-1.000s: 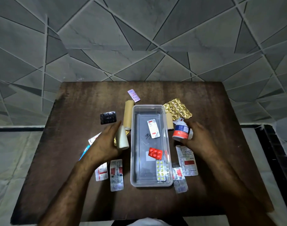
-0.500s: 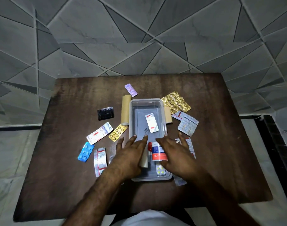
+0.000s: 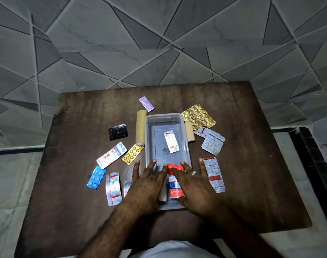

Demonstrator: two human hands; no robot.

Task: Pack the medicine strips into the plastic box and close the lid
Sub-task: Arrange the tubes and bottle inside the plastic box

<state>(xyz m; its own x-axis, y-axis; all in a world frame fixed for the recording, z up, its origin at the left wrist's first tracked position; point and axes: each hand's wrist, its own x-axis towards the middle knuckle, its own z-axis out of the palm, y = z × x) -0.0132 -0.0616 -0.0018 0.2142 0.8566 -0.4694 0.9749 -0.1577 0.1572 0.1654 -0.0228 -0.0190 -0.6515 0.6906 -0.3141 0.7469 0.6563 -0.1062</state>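
Head view of a dark wooden tabletop with medicine strips scattered around a clear plastic box set lengthwise at its centre. Toward the left edge lie a blue blister strip, a white-and-silver strip with a red mark, a silver strip with red bands near the front edge, and a black blister strip further back. Closer to the box lie a gold blister strip and a tan cardboard roll, the roll just beside the box's left wall; a lilac blister strip lies toward the back edge. The left hand rests flat, fingers spread wide and gripping nothing, over the front left part of the box, above a pale cylinder that is largely hidden. Inside the box, a white strip with red ends lies on the floor near the middle, a red blister strip lies near the fingertips of both hands, and a small white bottle with a blue-and-red label lies on its side between the hands. The right hand, wearing a ring, is likewise flat and spread, holding nothing, over the front right part of the box. A second, shorter tan roll lies against the box's right wall. Toward the right edge lie a crumpled gold foil strip, two overlapping silver strips, and a silver strip with red print just beside the right hand's outermost finger.
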